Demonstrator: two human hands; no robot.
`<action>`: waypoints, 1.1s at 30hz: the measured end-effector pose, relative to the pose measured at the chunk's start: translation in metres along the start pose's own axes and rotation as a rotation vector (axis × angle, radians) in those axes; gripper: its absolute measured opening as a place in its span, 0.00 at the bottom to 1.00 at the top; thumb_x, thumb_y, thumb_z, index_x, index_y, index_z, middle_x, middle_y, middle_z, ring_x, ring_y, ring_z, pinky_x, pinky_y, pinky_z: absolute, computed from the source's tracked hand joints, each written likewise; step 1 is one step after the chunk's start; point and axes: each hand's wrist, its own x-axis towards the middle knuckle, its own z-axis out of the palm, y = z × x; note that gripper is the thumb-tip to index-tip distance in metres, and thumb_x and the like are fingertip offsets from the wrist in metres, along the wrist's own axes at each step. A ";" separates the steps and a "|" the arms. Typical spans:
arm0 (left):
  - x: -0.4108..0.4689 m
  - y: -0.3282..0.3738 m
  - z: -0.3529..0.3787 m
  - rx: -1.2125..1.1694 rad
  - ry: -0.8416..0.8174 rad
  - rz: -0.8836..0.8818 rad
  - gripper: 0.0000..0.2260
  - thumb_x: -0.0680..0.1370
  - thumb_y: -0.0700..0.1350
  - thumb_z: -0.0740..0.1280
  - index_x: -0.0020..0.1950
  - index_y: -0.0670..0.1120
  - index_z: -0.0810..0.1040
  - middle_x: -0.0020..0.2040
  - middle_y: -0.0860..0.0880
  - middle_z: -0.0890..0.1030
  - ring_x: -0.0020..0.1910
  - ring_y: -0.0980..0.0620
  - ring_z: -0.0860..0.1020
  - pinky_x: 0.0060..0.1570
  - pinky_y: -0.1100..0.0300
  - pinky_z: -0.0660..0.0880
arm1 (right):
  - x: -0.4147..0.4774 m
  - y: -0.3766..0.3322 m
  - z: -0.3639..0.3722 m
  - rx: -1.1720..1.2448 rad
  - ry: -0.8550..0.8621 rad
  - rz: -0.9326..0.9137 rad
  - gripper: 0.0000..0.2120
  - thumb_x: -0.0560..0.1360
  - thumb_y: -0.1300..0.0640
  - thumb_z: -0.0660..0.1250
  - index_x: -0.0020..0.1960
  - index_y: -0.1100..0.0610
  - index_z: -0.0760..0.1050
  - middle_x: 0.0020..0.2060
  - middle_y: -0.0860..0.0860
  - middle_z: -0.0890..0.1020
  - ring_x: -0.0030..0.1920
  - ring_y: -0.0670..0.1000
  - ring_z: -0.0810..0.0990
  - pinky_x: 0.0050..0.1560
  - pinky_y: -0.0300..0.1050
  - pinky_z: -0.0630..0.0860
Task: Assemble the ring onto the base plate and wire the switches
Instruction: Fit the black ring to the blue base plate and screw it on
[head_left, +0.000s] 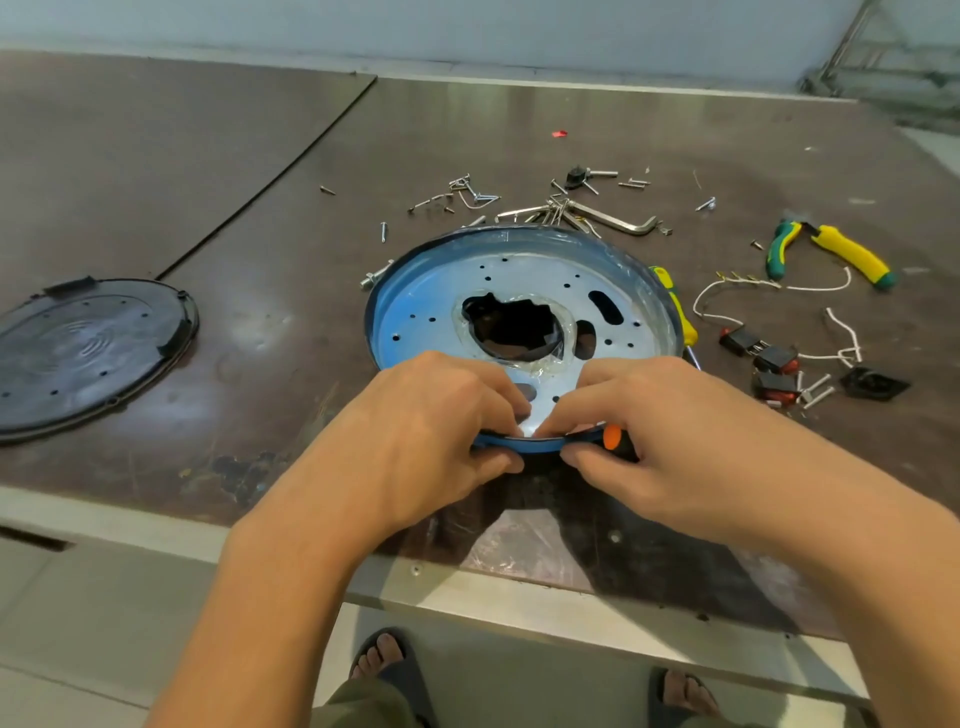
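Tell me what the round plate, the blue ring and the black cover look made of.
Round plate: likely sheet metal, glossy, with punched holes. Blue ring: thin band, metal or plastic, cannot tell. Black cover: probably moulded plastic, dull sheen, raised ripples.

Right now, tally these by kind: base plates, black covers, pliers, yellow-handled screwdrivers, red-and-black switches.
Base plate: 1
Black cover: 1
Pliers: 1
Yellow-handled screwdriver: 1
Red-and-black switches: 3
Total: 7

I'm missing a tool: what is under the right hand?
An orange-and-black handle shows under the right hand, beside the blue ring it pinches. The tool's other end is covered.
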 end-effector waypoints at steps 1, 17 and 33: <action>0.000 0.000 0.000 -0.003 0.002 0.001 0.09 0.74 0.48 0.74 0.54 0.51 0.86 0.60 0.59 0.81 0.59 0.58 0.79 0.57 0.54 0.78 | 0.001 0.000 0.000 -0.008 0.001 -0.007 0.11 0.77 0.49 0.65 0.57 0.38 0.79 0.44 0.42 0.77 0.44 0.45 0.75 0.43 0.51 0.76; -0.002 0.003 0.005 -0.019 0.067 -0.028 0.10 0.72 0.49 0.74 0.52 0.56 0.81 0.51 0.58 0.81 0.51 0.55 0.79 0.53 0.51 0.79 | 0.001 0.005 0.001 0.072 -0.006 -0.011 0.10 0.76 0.50 0.67 0.53 0.35 0.74 0.45 0.41 0.77 0.44 0.41 0.75 0.46 0.48 0.75; -0.004 -0.003 0.009 0.032 0.075 0.041 0.12 0.73 0.53 0.74 0.55 0.62 0.82 0.57 0.63 0.77 0.53 0.58 0.78 0.47 0.53 0.82 | -0.011 0.007 -0.042 1.027 0.651 -0.107 0.17 0.77 0.42 0.68 0.37 0.52 0.72 0.23 0.46 0.69 0.19 0.52 0.65 0.23 0.38 0.64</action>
